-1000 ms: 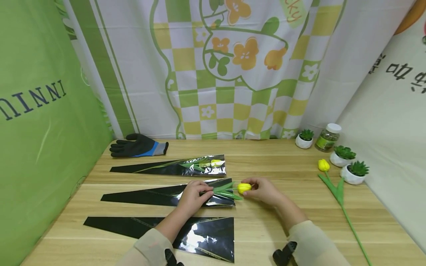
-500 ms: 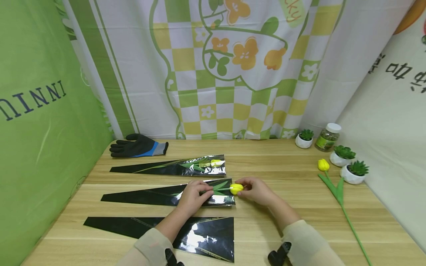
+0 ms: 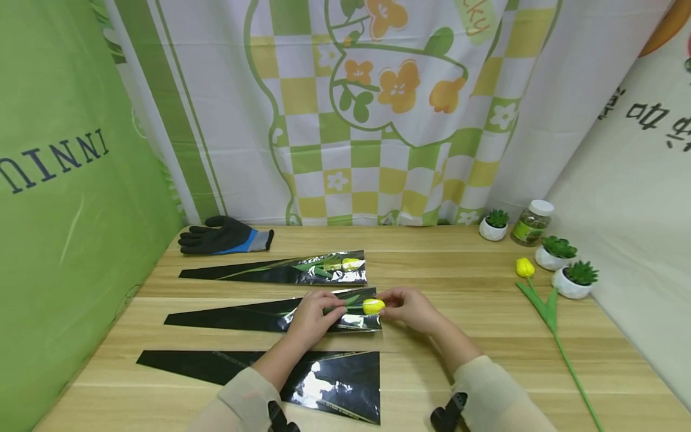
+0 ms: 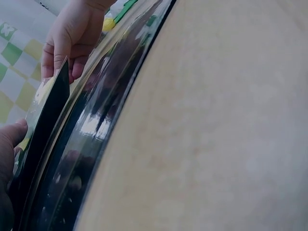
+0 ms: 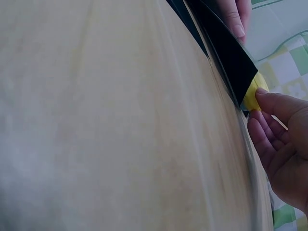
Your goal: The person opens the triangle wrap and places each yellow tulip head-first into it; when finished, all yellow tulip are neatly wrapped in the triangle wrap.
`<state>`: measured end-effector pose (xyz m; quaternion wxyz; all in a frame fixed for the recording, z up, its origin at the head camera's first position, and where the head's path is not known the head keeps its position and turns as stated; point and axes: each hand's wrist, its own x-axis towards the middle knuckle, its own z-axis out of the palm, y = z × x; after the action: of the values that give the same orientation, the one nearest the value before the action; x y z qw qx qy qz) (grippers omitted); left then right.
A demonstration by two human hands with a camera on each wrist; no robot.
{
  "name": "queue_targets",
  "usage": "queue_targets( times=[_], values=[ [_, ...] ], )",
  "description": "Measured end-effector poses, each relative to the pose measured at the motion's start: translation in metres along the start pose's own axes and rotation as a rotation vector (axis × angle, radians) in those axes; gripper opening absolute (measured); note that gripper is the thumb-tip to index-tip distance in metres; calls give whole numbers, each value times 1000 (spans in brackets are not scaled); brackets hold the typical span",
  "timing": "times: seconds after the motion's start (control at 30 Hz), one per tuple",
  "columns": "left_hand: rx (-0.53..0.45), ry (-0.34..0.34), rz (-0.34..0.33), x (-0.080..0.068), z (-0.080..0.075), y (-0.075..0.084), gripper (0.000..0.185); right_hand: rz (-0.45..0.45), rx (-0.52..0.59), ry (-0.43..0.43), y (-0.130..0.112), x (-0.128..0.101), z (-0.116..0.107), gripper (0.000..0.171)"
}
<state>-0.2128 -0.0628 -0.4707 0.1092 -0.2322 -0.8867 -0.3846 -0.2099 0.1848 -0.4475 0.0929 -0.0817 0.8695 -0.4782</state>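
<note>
Tulip (image 3: 372, 306) lies at the mouth of the middle sleeve (image 3: 227, 316), its leaves and stem within and the tip of its bloom just about at the open edge. We take the step in hand to be the last part of sliding the flower in. Our right hand (image 3: 407, 309) pinches the bloom's end, thumb above and fingers curled beneath it. Our left hand (image 3: 315, 315) rests over the sleeve, thumb and forefinger nearly closed on it beside the leaves; whether they grip the stem through the film as well, we cannot tell. Beyond, the back sleeve (image 3: 259, 273) has its tulip wholly inside, so we would aim for the same seat here: a short, straight push with the right fingers, the left hand steadying the sleeve, then an easy release that does not drag the bloom out again. Nearer us, the front sleeve (image 3: 345, 384) looks unfilled, and one spare tulip (image 3: 551, 312) lies off to the right, which suggests one more round.
</note>
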Motion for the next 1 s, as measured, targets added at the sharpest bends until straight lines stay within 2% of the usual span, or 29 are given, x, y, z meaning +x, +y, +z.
queue_targets(
  times=[0.2,0.53,0.87,1.0],
  values=[
    [10,6,2,2,0,0,17,-5,-10,-4,0,3,5,27],
    [13,22,14,2,-1,1,18,-84,-43,8,2,10,15,21],
    [5,11,20,1,-1,-2,19,-64,-29,16,2,11,19,20],
    [14,-26,25,0,-3,-3,22,-6,-46,34,1,8,14,19]
  ],
)
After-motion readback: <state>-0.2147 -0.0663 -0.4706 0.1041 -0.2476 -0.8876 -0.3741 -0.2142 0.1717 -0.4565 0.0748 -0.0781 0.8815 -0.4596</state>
